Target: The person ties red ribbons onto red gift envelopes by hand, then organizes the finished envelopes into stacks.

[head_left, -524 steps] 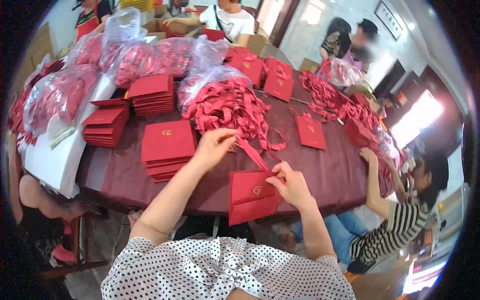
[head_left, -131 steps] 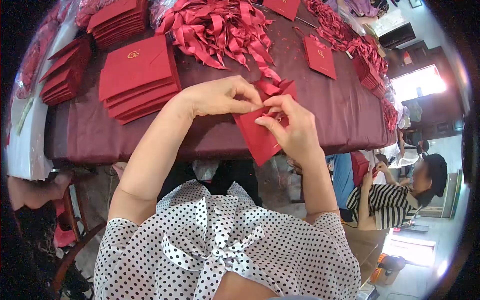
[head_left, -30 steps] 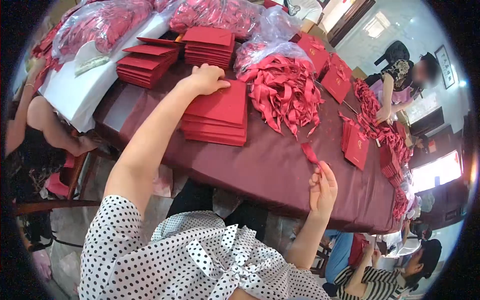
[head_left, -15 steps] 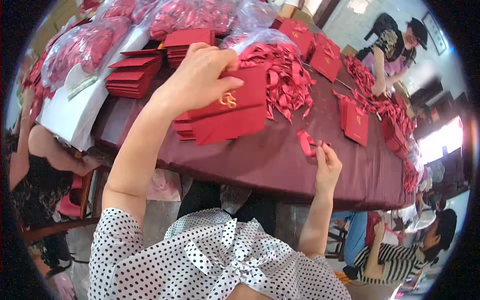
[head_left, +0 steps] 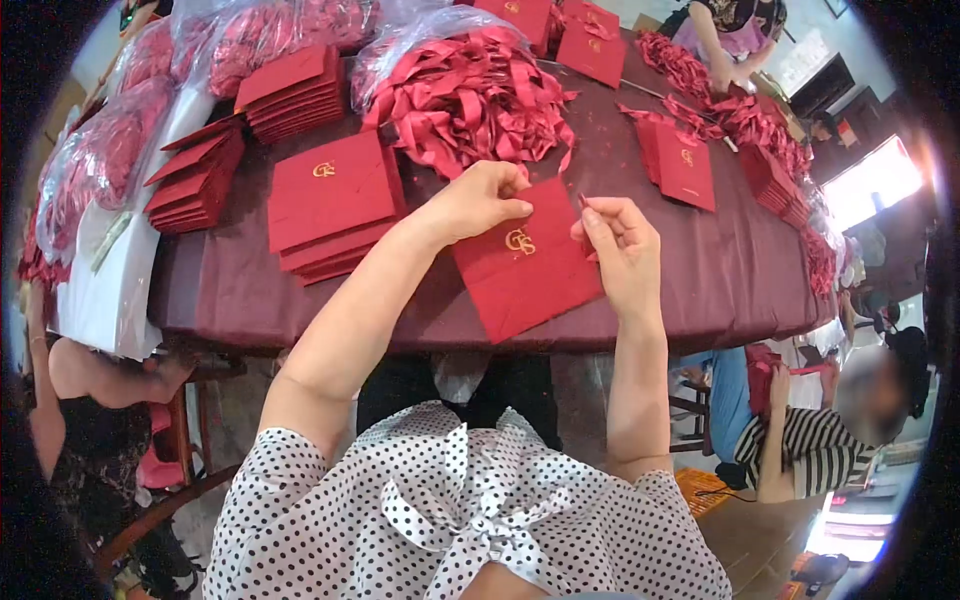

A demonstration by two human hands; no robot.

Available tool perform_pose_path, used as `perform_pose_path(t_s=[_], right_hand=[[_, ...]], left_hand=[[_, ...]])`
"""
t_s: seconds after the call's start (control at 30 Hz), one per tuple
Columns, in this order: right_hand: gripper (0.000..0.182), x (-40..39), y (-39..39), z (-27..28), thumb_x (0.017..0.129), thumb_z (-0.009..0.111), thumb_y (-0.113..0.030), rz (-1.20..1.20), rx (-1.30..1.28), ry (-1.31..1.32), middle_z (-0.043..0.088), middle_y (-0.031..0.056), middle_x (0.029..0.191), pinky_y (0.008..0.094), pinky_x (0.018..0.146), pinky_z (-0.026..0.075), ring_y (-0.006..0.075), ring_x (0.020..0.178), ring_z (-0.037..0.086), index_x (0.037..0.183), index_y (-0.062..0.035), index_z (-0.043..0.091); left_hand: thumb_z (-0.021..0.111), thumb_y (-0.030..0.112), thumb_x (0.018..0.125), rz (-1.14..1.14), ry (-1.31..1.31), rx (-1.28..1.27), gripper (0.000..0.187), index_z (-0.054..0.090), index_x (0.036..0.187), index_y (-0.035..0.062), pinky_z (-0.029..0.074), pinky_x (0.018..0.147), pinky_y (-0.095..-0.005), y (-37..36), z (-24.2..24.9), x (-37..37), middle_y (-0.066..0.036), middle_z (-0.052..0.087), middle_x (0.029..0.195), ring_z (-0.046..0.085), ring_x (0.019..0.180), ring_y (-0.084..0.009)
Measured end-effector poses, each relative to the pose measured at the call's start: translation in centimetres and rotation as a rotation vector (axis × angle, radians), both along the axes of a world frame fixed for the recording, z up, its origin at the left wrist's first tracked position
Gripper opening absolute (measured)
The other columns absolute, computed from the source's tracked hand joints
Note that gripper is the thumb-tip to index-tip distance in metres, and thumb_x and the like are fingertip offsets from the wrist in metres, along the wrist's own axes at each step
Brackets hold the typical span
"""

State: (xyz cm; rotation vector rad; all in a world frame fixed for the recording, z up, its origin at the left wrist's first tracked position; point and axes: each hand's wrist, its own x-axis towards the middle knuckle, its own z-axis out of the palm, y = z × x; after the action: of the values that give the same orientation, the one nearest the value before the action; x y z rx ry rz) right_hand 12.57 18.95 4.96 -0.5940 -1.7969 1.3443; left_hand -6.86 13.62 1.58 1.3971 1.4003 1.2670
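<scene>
One red paper bag (head_left: pixel 525 270) is pinched at its top edge by the left hand (head_left: pixel 480 200) and right hand (head_left: pixel 620 245); no ribbon is seen fitted. Stacked bags (head_left: pixel 330 200) and the ribbon pile (head_left: pixel 470 95) remain on the worktop (head_left: pixel 720 270).

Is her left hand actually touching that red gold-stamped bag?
Touching. The head view shows the left hand pinching the top edge of the red paper bag, fingers overlapping it.

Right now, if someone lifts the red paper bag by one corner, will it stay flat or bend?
The red paper bag probably stays fairly flat: pinched only at its top edge by the left hand, it shows no sag. It looks light. The right hand barely touches it.
</scene>
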Motion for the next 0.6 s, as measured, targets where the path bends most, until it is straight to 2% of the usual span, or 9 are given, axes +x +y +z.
perform_pose_path(t_s=[0.07, 0.13, 0.27, 0.3, 0.37, 0.43, 0.5, 0.6], right_hand=[[0.009, -0.7, -0.2, -0.9, 0.088, 0.057, -0.006, -0.001, -0.037, -0.056, 0.061, 0.0013, 0.079, 0.0182, 0.063, 0.043, 0.003, 0.07, 0.051, 0.093, 0.0007, 0.059], [0.008, -1.9, 0.5, -1.9, 0.086, 0.059, -0.006, -0.032, 0.167, -0.137, 0.061, 0.0011, 0.076, 0.0192, 0.059, 0.043, 0.0033, 0.067, 0.051, 0.09, 0.0008, 0.06], [0.009, -3.0, -0.1, -2.4, 0.084, 0.06, -0.007, -0.08, 0.177, -0.149, 0.059, 0.0003, 0.072, 0.0201, 0.056, 0.042, 0.0033, 0.063, 0.049, 0.087, 0.0011, 0.06], [0.009, -3.2, -0.2, -2.8, 0.085, 0.06, -0.008, -0.108, 0.181, -0.109, 0.058, -0.0002, 0.071, 0.0202, 0.056, 0.041, 0.0035, 0.063, 0.048, 0.086, 0.0008, 0.06], [0.01, -3.3, -0.2, -3.2, 0.085, 0.06, -0.009, -0.125, 0.23, -0.058, 0.057, -0.0005, 0.07, 0.0201, 0.056, 0.041, 0.0041, 0.063, 0.048, 0.086, 0.0004, 0.061], [0.009, -3.0, -0.1, -3.4, 0.085, 0.061, -0.009, -0.142, 0.239, -0.092, 0.057, -0.0002, 0.072, 0.0198, 0.057, 0.041, 0.0043, 0.063, 0.048, 0.086, 0.0004, 0.06], [0.009, -2.8, -0.2, -3.3, 0.084, 0.061, -0.008, -0.12, 0.203, -0.06, 0.057, 0.0005, 0.073, 0.0201, 0.058, 0.041, 0.0048, 0.064, 0.048, 0.087, 0.0002, 0.06], [0.008, -2.4, 0.0, -2.9, 0.084, 0.061, -0.006, -0.112, 0.319, -0.117, 0.059, 0.0046, 0.076, 0.022, 0.06, 0.042, 0.0069, 0.066, 0.051, 0.088, -0.0001, 0.06]], left_hand=[[0.064, 0.003, 0.08, -0.033, -0.045, -0.037, 0.01, 0.057, 0.087, 0.0024, 0.043, 0.066, -0.0213, -0.1, -0.2, -0.3, 0.002, 0.057, 0.077, 0.052, 0.072, -0.0055], [0.065, 0.004, 0.077, -0.027, -0.212, -0.034, 0.012, 0.056, 0.084, 0.0029, 0.041, 0.062, -0.0223, -0.4, -0.5, -0.3, 0.001, 0.055, 0.074, 0.05, 0.067, -0.0063], [0.065, 0.004, 0.078, -0.177, -0.489, -0.087, 0.014, 0.052, 0.081, 0.0072, 0.037, 0.067, -0.0191, -1.2, -1.0, -1.2, 0.005, 0.049, 0.079, 0.044, 0.073, -0.0045], [0.065, 0.005, 0.079, -0.235, -0.511, -0.027, 0.015, 0.051, 0.081, 0.0083, 0.036, 0.07, -0.0183, -1.0, -1.1, -1.4, 0.006, 0.048, 0.08, 0.044, 0.076, -0.004], [0.062, 0.006, 0.082, -0.225, -0.53, -0.01, 0.011, 0.052, 0.087, 0.0075, 0.04, 0.075, -0.0197, -0.9, -1.5, -1.4, 0.005, 0.054, 0.086, 0.049, 0.082, -0.0032], [0.062, 0.008, 0.083, -0.236, -0.545, -0.017, 0.011, 0.053, 0.089, 0.0077, 0.039, 0.076, -0.0188, -0.9, -1.4, -1.1, 0.006, 0.053, 0.086, 0.048, 0.083, -0.0026], [0.065, 0.012, 0.081, -0.161, -0.566, -0.031, 0.013, 0.052, 0.083, 0.0091, 0.034, 0.076, -0.0186, -1.0, -1.0, -0.6, 0.007, 0.048, 0.08, 0.043, 0.079, -0.0027], [0.062, 0.017, 0.086, -0.174, -0.596, -0.038, 0.011, 0.056, 0.087, 0.0083, 0.035, 0.076, -0.0179, -1.1, -0.8, -0.7, 0.008, 0.051, 0.082, 0.045, 0.081, -0.0023]])
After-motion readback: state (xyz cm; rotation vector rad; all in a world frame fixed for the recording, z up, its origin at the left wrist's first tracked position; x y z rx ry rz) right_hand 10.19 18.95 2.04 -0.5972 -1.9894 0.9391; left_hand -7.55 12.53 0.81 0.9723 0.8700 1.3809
